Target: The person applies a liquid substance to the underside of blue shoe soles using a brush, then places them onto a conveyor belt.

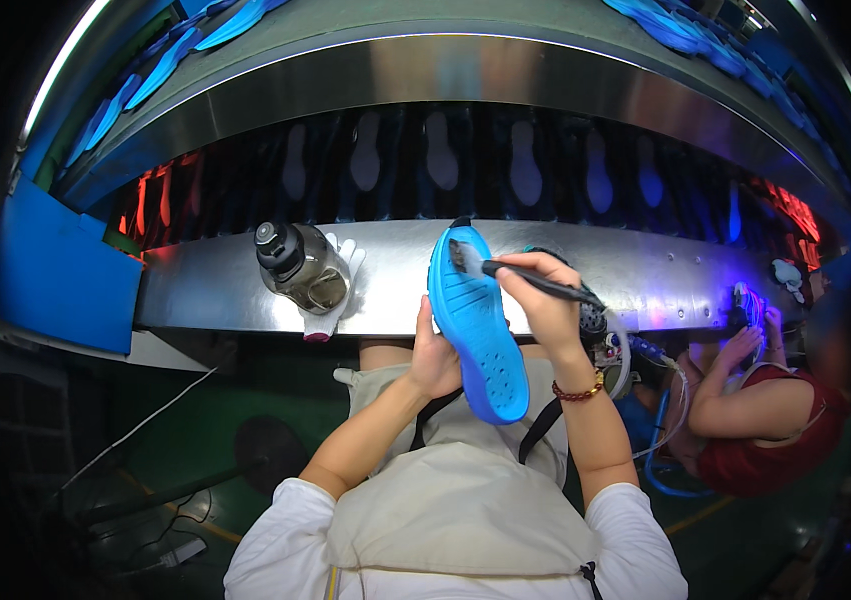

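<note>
A bright blue shoe sole (485, 345) is tilted up in front of me, its ribbed and dimpled face toward me. My left hand (435, 358) grips its left edge, with the fingers partly hidden behind it. In my right hand (547, 300) is a black-handled brush (470, 258), held like a pen. Its pale bristles with a dark tip touch the sole near the upper end. A beaded bracelet (579, 390) circles my right wrist.
A dark translucent bottle (307, 268) stands on the metal ledge (205, 285), beside a white glove (321, 322). More soles show in the dark rack (442, 150) and on the upper belt (170, 65). At right, a person in red (765, 420) works nearby; hoses (680, 400) hang between us.
</note>
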Motion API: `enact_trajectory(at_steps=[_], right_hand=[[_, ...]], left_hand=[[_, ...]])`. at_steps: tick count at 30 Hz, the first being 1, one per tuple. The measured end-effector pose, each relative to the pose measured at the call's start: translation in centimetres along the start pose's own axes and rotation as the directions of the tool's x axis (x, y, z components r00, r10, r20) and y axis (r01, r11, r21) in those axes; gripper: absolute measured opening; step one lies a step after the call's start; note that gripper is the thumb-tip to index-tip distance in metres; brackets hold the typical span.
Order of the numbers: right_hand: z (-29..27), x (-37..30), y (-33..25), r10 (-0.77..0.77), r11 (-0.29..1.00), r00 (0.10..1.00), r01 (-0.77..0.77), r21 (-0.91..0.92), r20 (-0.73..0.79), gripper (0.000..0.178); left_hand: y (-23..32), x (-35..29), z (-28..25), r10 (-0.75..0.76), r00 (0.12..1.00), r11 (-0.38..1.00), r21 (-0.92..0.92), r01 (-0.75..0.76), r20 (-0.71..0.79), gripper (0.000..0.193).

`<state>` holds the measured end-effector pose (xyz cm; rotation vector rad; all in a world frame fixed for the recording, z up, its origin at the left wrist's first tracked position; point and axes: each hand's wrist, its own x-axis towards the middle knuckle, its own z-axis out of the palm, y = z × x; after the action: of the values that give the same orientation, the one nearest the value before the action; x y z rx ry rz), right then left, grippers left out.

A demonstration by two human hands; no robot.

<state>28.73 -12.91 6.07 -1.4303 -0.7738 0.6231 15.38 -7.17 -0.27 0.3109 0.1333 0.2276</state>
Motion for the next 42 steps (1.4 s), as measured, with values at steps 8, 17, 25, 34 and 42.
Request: enact_trajectory(at_steps=[8, 17, 25, 34, 42], right_hand=[[1.2, -4.5, -1.1, -0.346, 0.784, 0.828, 0.514, -0.349, 0.442, 0.017], [-1.2, -2.1, -3.9, -0.171, 0.981, 0.947, 0.188, -0.037, 0.272, 0.018], [-1.5, -2.0, -4.4, -0.275, 0.959, 0.812, 0.268, 0.09, 0.515, 0.018], [-1.8, -1.9, -3.7, -0.315, 0.949, 0.726, 0.244, 0.2, 0.611, 0.018], [-2.8, -2.8, -4.1, -0.37, 0.871, 0.58, 0.489, 0.053, 0.726, 0.019]], left_hand=[[3.6, -0.4, -2.2, 0.159, 0.98, 0.976, 0.169, -0.138, -0.119, 0.086], [3.0, -1.5, 0.8, 0.03, 0.998, 0.998, 0.048, -0.033, 0.047, 0.084], [3.6, -1.2, 2.3, 0.098, 0.992, 0.993, 0.079, -0.091, -0.083, 0.08], [4.3, -0.8, 3.2, 0.292, 0.954, 0.937, 0.222, -0.271, -0.066, 0.097], [5.7, -0.5, 3.3, 0.42, 0.907, 0.895, 0.174, -0.411, -0.022, 0.103]])
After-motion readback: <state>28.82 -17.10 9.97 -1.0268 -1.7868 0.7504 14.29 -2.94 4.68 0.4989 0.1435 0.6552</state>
